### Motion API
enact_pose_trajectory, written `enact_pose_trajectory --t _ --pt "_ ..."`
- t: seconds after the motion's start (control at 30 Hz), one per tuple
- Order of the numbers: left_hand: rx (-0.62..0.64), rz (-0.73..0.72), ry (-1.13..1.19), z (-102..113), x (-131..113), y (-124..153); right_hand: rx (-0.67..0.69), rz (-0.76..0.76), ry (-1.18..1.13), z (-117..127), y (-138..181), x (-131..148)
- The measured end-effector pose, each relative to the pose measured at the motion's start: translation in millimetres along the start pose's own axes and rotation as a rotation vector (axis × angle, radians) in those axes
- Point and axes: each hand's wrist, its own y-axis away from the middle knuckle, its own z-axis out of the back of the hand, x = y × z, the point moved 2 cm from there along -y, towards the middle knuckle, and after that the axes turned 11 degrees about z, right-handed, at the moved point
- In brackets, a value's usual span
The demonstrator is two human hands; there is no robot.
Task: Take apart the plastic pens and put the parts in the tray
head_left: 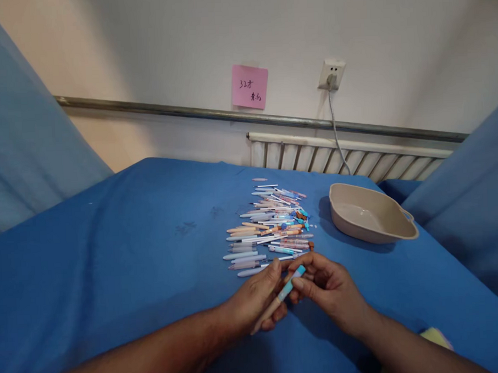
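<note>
A pen [285,290] with a beige lower barrel and a light-blue and lilac upper part lies tilted between both hands. My left hand [252,301] is closed around its beige barrel. The thumb and fingers of my right hand [338,293] pinch the upper part near the bright-blue end. Just beyond the hands, several pen parts [244,255] are spread in rough rows: pale barrels, orange barrels, thin white refills and patterned pieces. Small blue and brown pieces [302,216] lie at the right side of the spread.
A beige plastic basin [375,237] stands to the right on the blue cloth [128,252]. Part of a yellow object [436,338] shows beside my right forearm. Behind are a radiator [309,155], a metal pipe [180,112], a plugged socket [331,74] and a pink note [250,86]. Blue curtains hang on both sides.
</note>
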Motion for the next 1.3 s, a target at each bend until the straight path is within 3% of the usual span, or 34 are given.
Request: enact_pose_trajectory --t 0.13,0.23,0.4,0.57,0.67,0.8,1.3 --pt "0.066 0.059 0.082 -8.0 -5.4 1.9 0.086 -0.022 -0.03 -4.3 1.7 -0.9" --pt "0.05 0.105 0.105 -14.0 -9.3 1.5 0.113 -0.014 -0.062 -7.7 2.2 -2.2" --pt "-0.046 0.099 0.146 -24.2 -24.1 -5.5 -0.019 0.025 -0.031 -3.4 -2.4 -2.1" --pt "0.032 -0.052 0.297 -31.9 -45.9 -12.8 -0.154 0.126 -0.059 14.8 -14.7 8.6" --pt "-0.002 -0.126 0.298 -25.7 -46.0 -13.9 -0.23 0.169 -0.107 31.7 -23.3 11.4" --pt "-0.095 0.0 0.148 -15.4 -29.0 -15.0 -0.312 0.174 -0.138 47.1 -29.0 6.7" --pt "-0.174 -0.068 0.139 7.5 -23.3 -22.5 -0.309 0.097 -0.148 40.3 -36.9 -8.4"
